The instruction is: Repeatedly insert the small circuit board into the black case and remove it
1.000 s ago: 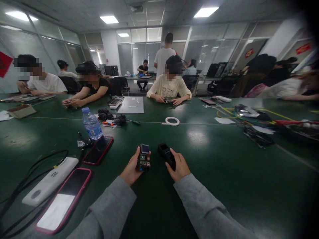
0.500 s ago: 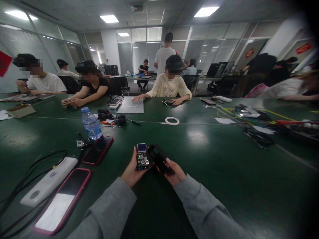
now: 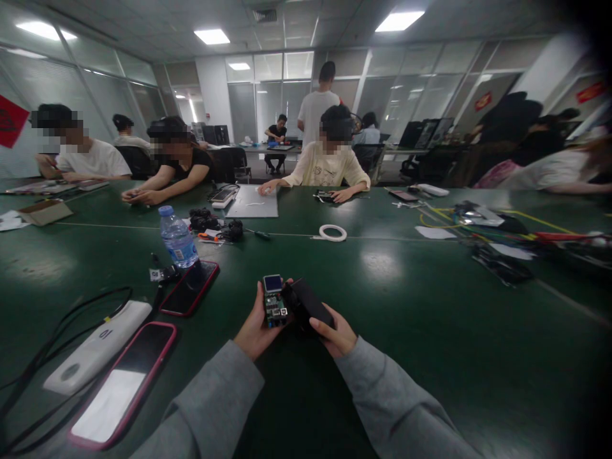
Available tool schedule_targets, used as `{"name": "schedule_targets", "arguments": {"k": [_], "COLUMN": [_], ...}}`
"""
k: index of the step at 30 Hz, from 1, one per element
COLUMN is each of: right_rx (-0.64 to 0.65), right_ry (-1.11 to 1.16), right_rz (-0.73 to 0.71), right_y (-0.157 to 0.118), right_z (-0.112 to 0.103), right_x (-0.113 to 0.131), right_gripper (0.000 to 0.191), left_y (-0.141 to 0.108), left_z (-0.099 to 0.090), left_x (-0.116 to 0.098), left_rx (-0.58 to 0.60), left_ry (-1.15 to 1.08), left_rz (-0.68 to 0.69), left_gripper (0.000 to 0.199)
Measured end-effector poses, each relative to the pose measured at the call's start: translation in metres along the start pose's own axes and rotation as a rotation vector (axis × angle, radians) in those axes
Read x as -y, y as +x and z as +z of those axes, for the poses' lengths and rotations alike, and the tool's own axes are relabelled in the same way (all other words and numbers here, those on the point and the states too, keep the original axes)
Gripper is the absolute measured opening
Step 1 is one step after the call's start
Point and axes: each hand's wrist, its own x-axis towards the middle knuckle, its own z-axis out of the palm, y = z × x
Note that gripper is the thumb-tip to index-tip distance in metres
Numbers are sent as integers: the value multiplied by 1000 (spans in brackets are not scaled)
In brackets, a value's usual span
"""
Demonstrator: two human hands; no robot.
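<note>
A small green circuit board with a little screen (image 3: 274, 305) rests in my left hand (image 3: 252, 328), screen end pointing away from me. My left fingers curl around its edges. Close beside it on the right, my right hand (image 3: 338, 333) grips a black plastic case (image 3: 310, 301), thumb on top and fingers underneath. The case is tilted, and its upper left end meets or nearly meets the board; I cannot tell if they touch. Both things are held above the green table (image 3: 411, 331).
To the left lie a pink-edged phone (image 3: 125, 389), a white device marked 01 (image 3: 98, 344) with black cables, a red-edged phone (image 3: 190, 290) and a water bottle (image 3: 178, 237). Ahead is a white tape roll (image 3: 333, 233). Cables and parts (image 3: 497, 255) lie right. People sit opposite.
My right hand has turned the black case over, so its smooth outer side now faces up instead of its hollow side. My left hand still holds the board.
</note>
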Motion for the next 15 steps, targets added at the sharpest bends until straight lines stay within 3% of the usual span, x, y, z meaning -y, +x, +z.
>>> {"name": "schedule_targets", "arguments": {"k": [15], "right_rx": [-12], "right_ry": [37], "right_rz": [31], "right_y": [-2], "right_z": [4], "right_x": [1], "right_gripper": [65], "left_y": [-1], "left_z": [0], "left_x": [0], "left_rx": [-17], "left_ry": [16], "left_rz": [-8], "left_gripper": [47]}}
